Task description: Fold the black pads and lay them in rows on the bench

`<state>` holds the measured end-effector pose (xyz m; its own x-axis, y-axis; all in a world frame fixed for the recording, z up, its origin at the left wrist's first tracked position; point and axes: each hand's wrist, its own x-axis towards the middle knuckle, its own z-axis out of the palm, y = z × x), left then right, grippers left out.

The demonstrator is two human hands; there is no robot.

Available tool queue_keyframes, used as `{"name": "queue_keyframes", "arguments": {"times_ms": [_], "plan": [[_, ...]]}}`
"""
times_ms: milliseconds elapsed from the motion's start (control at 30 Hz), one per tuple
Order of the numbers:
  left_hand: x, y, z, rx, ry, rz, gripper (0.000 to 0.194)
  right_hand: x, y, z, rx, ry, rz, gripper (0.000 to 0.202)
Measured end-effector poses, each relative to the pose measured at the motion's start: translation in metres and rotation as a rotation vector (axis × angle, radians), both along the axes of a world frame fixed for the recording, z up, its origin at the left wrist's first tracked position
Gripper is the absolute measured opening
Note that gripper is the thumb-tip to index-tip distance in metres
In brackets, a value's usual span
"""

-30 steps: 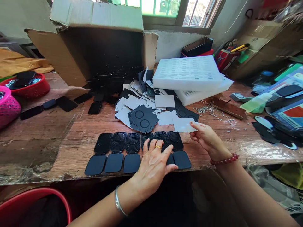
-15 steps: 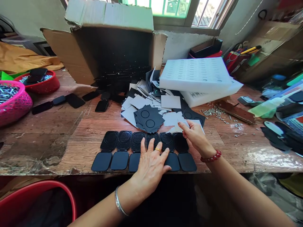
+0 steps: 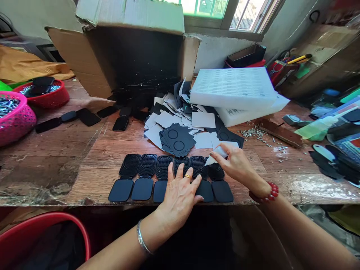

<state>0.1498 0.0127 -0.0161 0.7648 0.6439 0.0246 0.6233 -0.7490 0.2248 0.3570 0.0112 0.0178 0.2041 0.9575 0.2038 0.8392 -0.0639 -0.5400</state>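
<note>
Several black hinged square cases point(image 3: 140, 190) lie unfolded in a row along the table's front edge, their ridged halves at the back and their smooth halves in front. My left hand point(image 3: 180, 193) rests on cases in the middle of the row, its fingers spread. In my right hand point(image 3: 234, 163) is a small white squeeze bottle point(image 3: 219, 153), tilted with its narrow nozzle pointing down and left. The nozzle tip is over the ridged halves at the row's right end; whether it touches one I cannot tell. Just behind the row lie dark square sheets with ring marks point(image 3: 177, 139).
Behind the sheets is a heap of pale cards point(image 3: 204, 120), with white foam trays point(image 3: 233, 88) at its right. An open cardboard box point(image 3: 97, 67) stands at the back. Screws fill a pink basket point(image 3: 24, 120) at left. Small metal parts point(image 3: 254, 133) lie scattered right.
My right hand has turned, and the white bottle's nozzle now shows, pointing down over the right end of the row. My left hand stays on the cases.
</note>
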Motion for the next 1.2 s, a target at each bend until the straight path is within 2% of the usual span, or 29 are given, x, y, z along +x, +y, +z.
{"name": "queue_keyframes", "arguments": {"times_ms": [133,367,533,667,733,833,900,1000,1100,1200], "plan": [[0.000,0.000,-0.002,0.004,-0.008,-0.001,0.055,-0.011,-0.002,-0.001,-0.039,0.033,0.045,0.031],[0.002,0.002,-0.001,0.001,-0.001,-0.009,0.056,-0.027,0.022,-0.016,0.069,0.043,0.037,0.028],[0.001,0.001,-0.002,0.008,-0.007,-0.008,0.057,-0.019,0.034,-0.014,0.116,0.030,0.003,0.030],[0.000,0.000,-0.003,0.022,-0.014,-0.009,0.057,-0.004,0.028,-0.009,0.081,0.073,-0.074,0.031],[0.000,-0.001,-0.004,0.016,-0.023,-0.008,0.056,0.005,0.022,-0.009,0.049,0.230,-0.143,0.035],[-0.004,-0.003,-0.003,-0.017,-0.051,-0.011,0.059,0.014,0.013,-0.013,-0.016,0.685,-0.247,0.041],[-0.008,-0.001,0.000,-0.023,-0.084,-0.001,0.062,0.015,0.010,-0.018,-0.059,0.900,-0.266,0.046],[-0.018,0.013,0.007,0.006,-0.116,0.063,0.047,0.009,0.010,-0.023,-0.086,1.011,-0.246,0.053],[-0.022,0.042,0.012,0.042,-0.133,0.134,0.025,-0.001,0.015,-0.023,-0.083,1.094,-0.226,0.052],[-0.017,0.075,0.010,0.066,-0.167,0.157,0.039,-0.009,0.020,-0.019,-0.044,1.141,-0.221,0.052]]}}
